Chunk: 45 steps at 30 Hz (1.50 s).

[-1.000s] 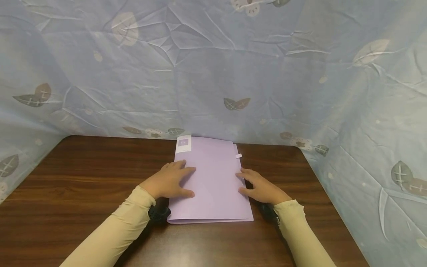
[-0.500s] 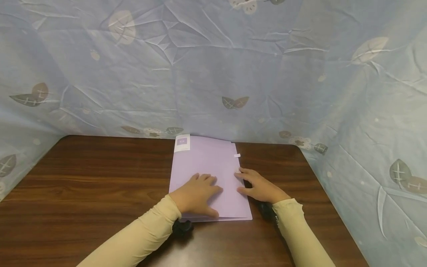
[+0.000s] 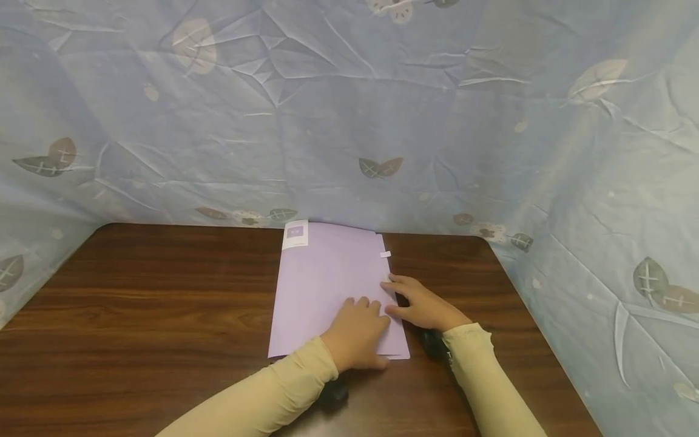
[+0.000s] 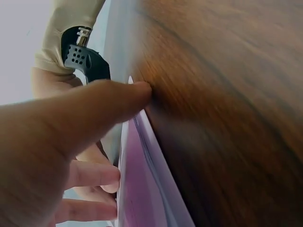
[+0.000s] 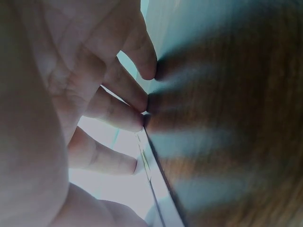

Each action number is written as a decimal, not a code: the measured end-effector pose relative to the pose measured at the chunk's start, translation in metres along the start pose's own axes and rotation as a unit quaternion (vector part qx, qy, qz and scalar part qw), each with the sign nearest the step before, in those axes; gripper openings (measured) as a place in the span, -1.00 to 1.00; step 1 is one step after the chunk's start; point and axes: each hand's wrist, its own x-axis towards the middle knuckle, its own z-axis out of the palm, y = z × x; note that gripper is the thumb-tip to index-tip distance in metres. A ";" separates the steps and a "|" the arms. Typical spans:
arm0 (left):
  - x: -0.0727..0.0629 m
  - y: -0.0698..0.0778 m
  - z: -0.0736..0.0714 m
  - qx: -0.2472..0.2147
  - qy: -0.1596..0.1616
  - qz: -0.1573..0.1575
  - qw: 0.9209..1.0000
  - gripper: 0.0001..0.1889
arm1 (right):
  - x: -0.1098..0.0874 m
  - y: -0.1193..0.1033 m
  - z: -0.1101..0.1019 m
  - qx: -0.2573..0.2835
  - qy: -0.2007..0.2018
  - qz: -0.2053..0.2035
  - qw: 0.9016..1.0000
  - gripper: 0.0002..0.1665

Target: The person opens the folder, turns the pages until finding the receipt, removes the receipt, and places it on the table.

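Smooth folder (image 3: pixel 322 273) (oblong), left hand (image 3: pixel 357 332) atop, right hand (image 3: pixel 422 304) touching edge, woodgrain table (image 3: pixel 164 303)

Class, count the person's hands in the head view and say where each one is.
2. The left hand is at the near right part of the purple folder; the right hand is at its right edge.

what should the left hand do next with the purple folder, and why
Perhaps have the left hand slip its thumb between the layers of the purple folder at the near edge: the left wrist view shows them slightly parted there, and the thumb reaches just past that edge. The right hand, at the right edge, could steady it.
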 end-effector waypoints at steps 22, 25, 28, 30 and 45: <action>0.001 0.009 -0.013 -0.009 -0.016 -0.051 0.999 -0.27 | -0.001 0.004 0.003 0.011 0.001 -0.006 1.000 -0.29; 0.001 0.009 -0.014 -0.013 -0.018 -0.052 0.998 -0.34 | -0.001 0.004 0.003 0.017 0.003 -0.005 1.000 -0.28; 0.001 0.009 -0.014 -0.015 -0.020 -0.052 0.998 -0.38 | -0.001 0.003 0.002 0.019 0.004 -0.004 1.000 -0.29; 0.001 0.008 -0.015 -0.017 -0.019 -0.048 0.999 -0.39 | -0.001 0.002 0.002 0.019 0.004 -0.005 1.000 -0.29; 0.001 0.008 -0.015 -0.020 -0.032 -0.025 0.999 -0.37 | -0.003 -0.005 -0.004 0.004 -0.011 0.011 1.000 -0.30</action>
